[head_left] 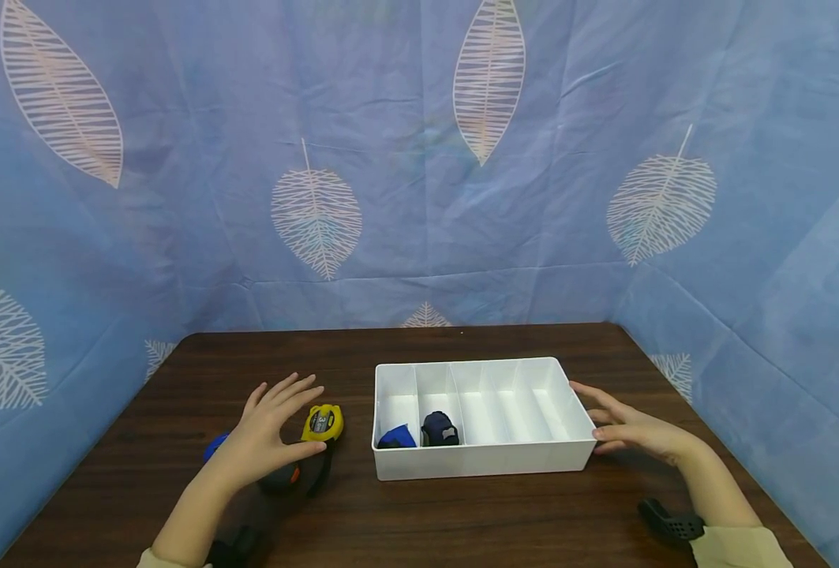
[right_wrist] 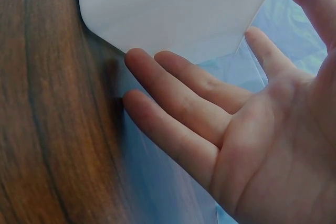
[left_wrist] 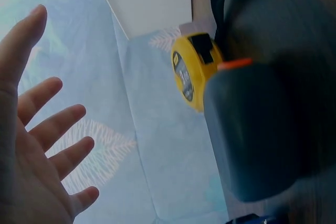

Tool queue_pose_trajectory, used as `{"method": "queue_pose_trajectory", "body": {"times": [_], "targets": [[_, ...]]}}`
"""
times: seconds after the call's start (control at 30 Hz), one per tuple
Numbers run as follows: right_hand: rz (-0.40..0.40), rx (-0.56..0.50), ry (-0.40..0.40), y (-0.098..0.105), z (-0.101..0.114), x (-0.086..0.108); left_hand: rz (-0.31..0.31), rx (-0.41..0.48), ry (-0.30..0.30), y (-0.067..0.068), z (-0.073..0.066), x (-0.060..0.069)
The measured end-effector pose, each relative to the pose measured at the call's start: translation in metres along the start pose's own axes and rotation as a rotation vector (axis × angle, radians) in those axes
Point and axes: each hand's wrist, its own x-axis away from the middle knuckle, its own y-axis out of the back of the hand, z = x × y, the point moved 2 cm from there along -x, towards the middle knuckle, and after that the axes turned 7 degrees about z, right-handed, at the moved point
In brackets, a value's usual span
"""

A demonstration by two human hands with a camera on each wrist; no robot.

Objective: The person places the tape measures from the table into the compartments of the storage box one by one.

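Observation:
My left hand [head_left: 266,438] hovers over the left of the table with fingers spread, holding nothing. Beside its thumb is a yellow tape measure [head_left: 323,422] with a black strap. Partly hidden under the hand is a dark, rounded case with an orange tab [left_wrist: 252,135]; a blue object [head_left: 215,446] peeks out behind the wrist. My right hand [head_left: 639,430] touches the right end of a white divided box [head_left: 483,464], its fingers extended along that wall. In the box's leftmost compartment lies a blue object [head_left: 398,437]; a dark navy object [head_left: 439,430] sits in the second.
The dark wooden table [head_left: 518,521] ends at a blue cloth backdrop [head_left: 391,237] with leaf prints. The box's thin dividers [head_left: 456,404] stand upright. A black band [head_left: 671,522] is by the right wrist.

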Motion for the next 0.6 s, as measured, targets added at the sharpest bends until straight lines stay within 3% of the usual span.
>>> {"method": "queue_pose_trajectory", "body": {"times": [0.27,0.6], "targets": [[-0.001,0.000,0.003,0.000,-0.001,0.000,0.012,0.028,0.039,0.004,0.012,0.004],[0.010,0.001,0.010,0.001,-0.002,0.000,0.050,0.123,0.100,0.008,0.028,0.018]]}}
